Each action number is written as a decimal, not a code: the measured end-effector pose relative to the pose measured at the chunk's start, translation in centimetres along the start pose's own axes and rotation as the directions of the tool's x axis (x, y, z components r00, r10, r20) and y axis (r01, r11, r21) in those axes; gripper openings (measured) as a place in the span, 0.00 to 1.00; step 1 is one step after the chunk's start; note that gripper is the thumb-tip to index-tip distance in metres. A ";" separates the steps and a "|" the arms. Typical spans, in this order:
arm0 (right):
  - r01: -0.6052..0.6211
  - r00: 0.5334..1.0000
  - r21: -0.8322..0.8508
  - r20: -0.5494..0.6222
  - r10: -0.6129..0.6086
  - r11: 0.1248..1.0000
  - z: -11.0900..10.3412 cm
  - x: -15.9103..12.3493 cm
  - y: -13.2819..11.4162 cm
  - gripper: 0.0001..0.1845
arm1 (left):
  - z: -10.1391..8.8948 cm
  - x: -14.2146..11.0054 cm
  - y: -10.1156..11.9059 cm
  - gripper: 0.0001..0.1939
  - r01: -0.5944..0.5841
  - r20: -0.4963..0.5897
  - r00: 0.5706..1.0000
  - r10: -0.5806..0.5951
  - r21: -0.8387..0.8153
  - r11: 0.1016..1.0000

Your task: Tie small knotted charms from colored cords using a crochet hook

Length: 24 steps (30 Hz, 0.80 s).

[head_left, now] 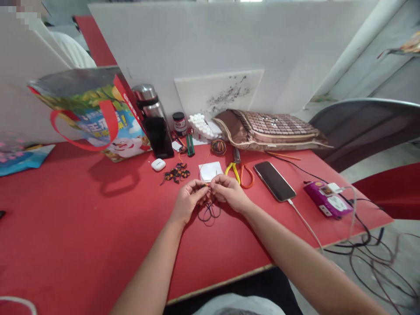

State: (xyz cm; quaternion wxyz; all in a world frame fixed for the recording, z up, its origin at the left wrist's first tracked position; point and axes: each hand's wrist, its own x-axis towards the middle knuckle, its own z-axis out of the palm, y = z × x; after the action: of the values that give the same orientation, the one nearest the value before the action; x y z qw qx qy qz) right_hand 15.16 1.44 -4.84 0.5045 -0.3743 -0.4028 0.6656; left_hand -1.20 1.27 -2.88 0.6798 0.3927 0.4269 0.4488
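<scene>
Left hand [189,200] and right hand [231,192] pinch coloured cord [205,186] between fingertips, likely for control; pliers [236,169] lie at two o'clock, conveniently near.

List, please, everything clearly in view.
Cord: several, black-orange, centre
Paper: 1, white, centre
Ball: 1, multicolour, behind paper
Pliers: 1, yellow and orange, beside paper
Knotted pile: 1, black-orange, left of paper
Bag: 1, multicolour, left
Bottle: 1, black-silver, beside bag
Case: 1, white, before bottle
Jar: 1, dark, beside bottle
Cutter: 1, green, near jar
Bundle: 1, white, beside jar
Back partition: 1, white, rear
Panel: 1, white, against partition
Cushion: 1, brown, back right
Phone: 1, black, right
Power block: 1, purple, right
Cables: several, mixed, mostly right
Chairs: count unclear, grey-red, right
Table: 1, red, centre
Left hand, right hand: 2, bare, on cord
</scene>
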 end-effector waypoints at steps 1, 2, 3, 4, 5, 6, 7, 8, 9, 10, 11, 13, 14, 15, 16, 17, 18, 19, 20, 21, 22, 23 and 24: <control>0.017 1.000 -0.004 -0.012 -0.017 1.000 0.2 -0.1 0.1 0.21 | 0.0 0.0 0.0 0.19 0.003 -0.002 1.000 -0.003 -0.007 1.000; 0.034 0.999 -0.011 -0.025 -0.035 0.999 0.4 -0.2 0.2 0.21 | -0.1 0.0 -0.1 0.19 0.002 -0.008 1.000 -0.002 -0.016 1.000; 0.043 0.999 -0.025 -0.024 -0.044 0.999 0.6 -0.3 0.4 0.22 | -0.2 0.0 -0.1 0.19 -0.001 -0.017 1.000 0.001 -0.023 1.000; 0.045 0.999 -0.046 -0.012 -0.046 0.998 0.8 -0.4 0.6 0.22 | -0.3 0.1 -0.1 0.19 -0.009 -0.029 1.000 0.008 -0.031 0.999; 0.051 0.999 -0.064 0.000 -0.051 0.997 1.0 -0.6 0.8 0.24 | -0.4 0.1 -0.2 0.19 -0.016 -0.038 0.999 0.015 -0.035 0.999; 0.055 0.998 -0.086 0.010 -0.054 0.995 1.2 -0.8 1.0 0.26 | -0.4 0.1 -0.2 0.20 -0.021 -0.045 0.999 0.020 -0.038 0.999; 0.062 0.998 -0.108 0.010 -0.061 0.992 1.2 -1.0 1.2 0.26 | -0.5 0.2 -0.3 0.19 -0.027 -0.048 0.999 0.025 -0.040 0.999; 0.073 0.997 -0.127 0.001 -0.074 0.989 1.3 -1.2 1.3 0.26 | -0.5 0.2 -0.3 0.19 -0.030 -0.048 0.998 0.028 -0.040 0.999; 0.084 0.996 -0.146 -0.009 -0.086 0.986 1.2 -1.4 1.5 0.26 | -0.5 0.2 -0.4 0.19 -0.029 -0.044 0.999 0.028 -0.040 0.999; 0.094 0.995 -0.165 -0.017 -0.098 0.982 1.2 -1.6 1.5 0.25 | -0.5 0.1 -0.4 0.19 -0.027 -0.037 0.999 0.025 -0.040 0.999; 0.102 0.994 -0.182 -0.022 -0.107 0.978 1.1 -1.8 1.5 0.24 | -0.5 0.1 -0.4 0.18 -0.021 -0.030 0.999 0.020 -0.040 0.999; 0.113 0.992 -0.209 -0.024 -0.121 0.971 0.9 -2.0 1.5 0.24 | -0.6 0.0 -0.3 0.19 -0.005 -0.019 1.000 0.004 -0.042 0.999; 0.121 0.991 -0.221 -0.021 -0.129 0.968 0.8 -2.1 1.4 0.24 | -0.6 0.0 -0.3 0.20 0.003 -0.016 1.000 -0.004 -0.044 0.999; 0.132 0.990 -0.234 -0.018 -0.140 0.963 0.7 -2.2 1.4 0.24 | -0.7 0.0 -0.3 0.21 0.012 -0.015 1.000 -0.013 -0.045 0.999; 0.148 0.987 -0.250 -0.015 -0.157 0.957 0.7 -2.2 1.3 0.23 | -0.7 0.0 -0.3 0.21 0.021 -0.015 1.000 -0.021 -0.045 0.999; 0.171 0.983 -0.269 -0.012 -0.181 0.948 0.6 -2.2 1.2 0.23 | -0.8 0.1 -0.3 0.22 0.028 -0.016 0.999 -0.028 -0.043 0.999; 0.199 0.977 -0.290 -0.009 -0.211 0.936 0.5 -2.3 1.1 0.22 | -0.8 0.1 -0.3 0.23 0.033 -0.016 0.999 -0.034 -0.038 0.999; 0.230 0.970 -0.311 -0.007 -0.244 0.922 0.5 -2.3 1.1 0.22 | -0.9 0.1 -0.3 0.23 0.037 -0.015 0.999 -0.037 -0.031 0.999; 0.260 0.961 -0.332 -0.006 -0.278 0.907 0.4 -2.4 0.9 0.21 | -0.9 0.2 -0.3 0.24 0.038 -0.013 0.999 -0.038 -0.021 0.999; 0.287 0.951 -0.350 -0.005 -0.309 0.892 0.3 -2.5 0.8 0.20 | -0.9 0.2 -0.3 0.25 0.036 -0.008 0.999 -0.036 -0.008 0.999; 0.310 0.942 -0.365 -0.005 -0.334 0.878 0.3 -2.6 0.7 0.19 | -0.9 0.2 -0.3 0.25 0.031 -0.001 1.000 -0.031 0.009 0.999; 0.327 0.935 -0.378 -0.004 -0.355 0.866 0.2 -2.7 0.5 0.18 | -0.9 0.2 -0.4 0.25 0.026 0.010 1.000 -0.027 0.029 0.999; 0.342 0.929 -0.387 -0.002 -0.371 0.857 0.2 -2.9 0.4 0.17 | -0.8 0.1 -0.4 0.25 0.022 0.024 0.999 -0.023 0.052 0.998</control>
State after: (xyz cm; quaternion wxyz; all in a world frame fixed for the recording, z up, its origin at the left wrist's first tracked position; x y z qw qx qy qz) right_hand 15.49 -1.42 -4.84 0.5518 -0.4087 -0.5667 0.4553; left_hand -1.85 1.40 -3.55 0.6797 0.4107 0.4344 0.4250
